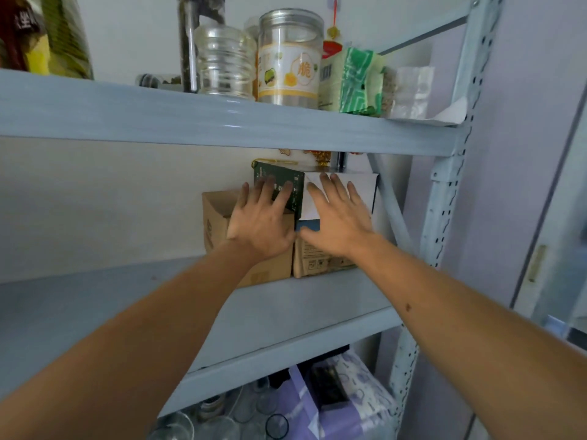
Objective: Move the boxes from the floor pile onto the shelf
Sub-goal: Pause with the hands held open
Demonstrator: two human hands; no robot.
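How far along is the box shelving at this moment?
Done: two cardboard boxes, the left cardboard box and the right cardboard box, stand side by side on the middle shelf. In hand: the left hand presses flat on a dark green box and the right hand on a white box, both stacked on top. Left: the floor pile is out of view, so the remainder cannot be told.

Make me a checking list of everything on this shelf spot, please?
Surface: grey middle shelf, bare at the left.
Job's things: dark green box and white box on top of two cardboard boxes.
Clutter: jars and packets above; glasses below.
Grips: left hand flat on the green box; right hand flat on the white box.
Cables: nothing seen.
Surroundings: pale wall, perforated shelf post.
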